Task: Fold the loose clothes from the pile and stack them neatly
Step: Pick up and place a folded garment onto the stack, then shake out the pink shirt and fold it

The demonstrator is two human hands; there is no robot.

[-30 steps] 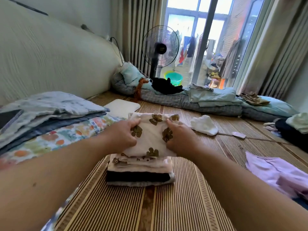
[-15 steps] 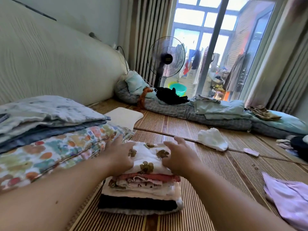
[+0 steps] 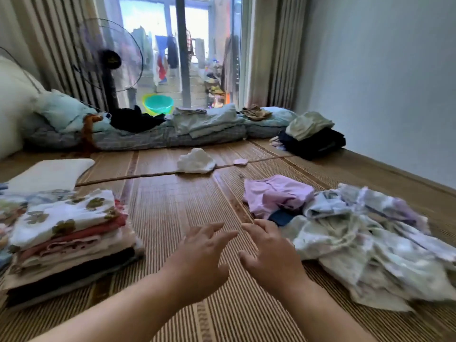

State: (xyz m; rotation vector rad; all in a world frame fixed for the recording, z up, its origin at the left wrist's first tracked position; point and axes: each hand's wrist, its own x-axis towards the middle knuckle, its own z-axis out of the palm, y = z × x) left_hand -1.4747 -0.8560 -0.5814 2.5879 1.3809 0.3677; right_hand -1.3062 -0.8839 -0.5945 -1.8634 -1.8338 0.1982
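A stack of folded clothes stands at the left on the bamboo mat, topped by a white cloth with brown flowers. The loose pile of pale, crumpled garments lies at the right, with a lilac garment at its far edge. My left hand and my right hand hover side by side over the mat between stack and pile. Both hold nothing and their fingers are spread. The right hand is close to the pile's near edge.
A crumpled white cloth lies mid-mat on a thin stick. Rolled bedding lines the far edge below the glass door. A standing fan is at the back left. Dark folded clothes sit near the right wall.
Both hands have let go of the flowered cloth, now on top of the stack, and moved right. My view has swung right toward the loose pile.
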